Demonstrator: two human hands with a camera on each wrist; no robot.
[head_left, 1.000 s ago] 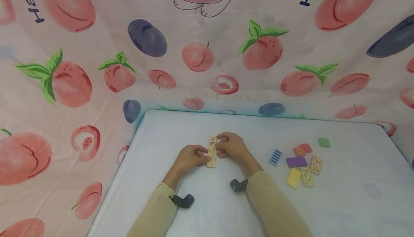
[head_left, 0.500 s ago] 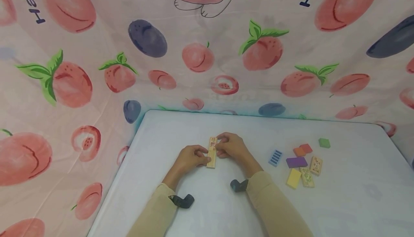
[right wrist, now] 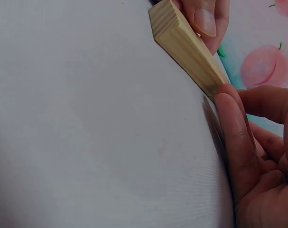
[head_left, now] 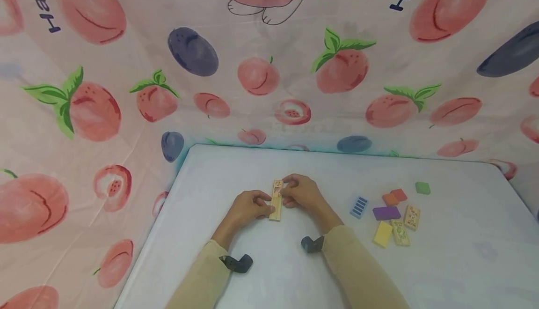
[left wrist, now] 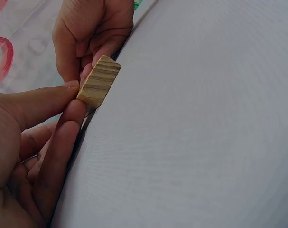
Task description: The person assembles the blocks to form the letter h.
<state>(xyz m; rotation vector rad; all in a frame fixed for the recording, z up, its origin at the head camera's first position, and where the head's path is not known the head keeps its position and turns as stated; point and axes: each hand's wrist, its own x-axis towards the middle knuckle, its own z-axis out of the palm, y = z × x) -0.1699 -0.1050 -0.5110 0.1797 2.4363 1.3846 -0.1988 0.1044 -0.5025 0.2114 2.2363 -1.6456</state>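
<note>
Two pale wooden blocks lie end to end in a line in the head view. The near wooden block [head_left: 275,209] shows bare grain on top, and the far printed wooden block [head_left: 277,187] carries a small picture and marks. My left hand [head_left: 248,206] grips the near block from the left, its thumb over the edge. From the right, my right hand [head_left: 304,191] pinches the far block with thumb and forefinger. The left wrist view shows the striped end of the near block [left wrist: 100,83] beside the left thumb. In the right wrist view, right fingertips [right wrist: 229,107] lie against the wood.
To the right on the white table [head_left: 328,281] lie a blue striped block [head_left: 359,207], a purple block [head_left: 386,213], a yellow block [head_left: 382,234], a green block [head_left: 422,187], orange and red pieces, and two printed wooden blocks. A fruit-patterned cloth [head_left: 320,107] hangs behind.
</note>
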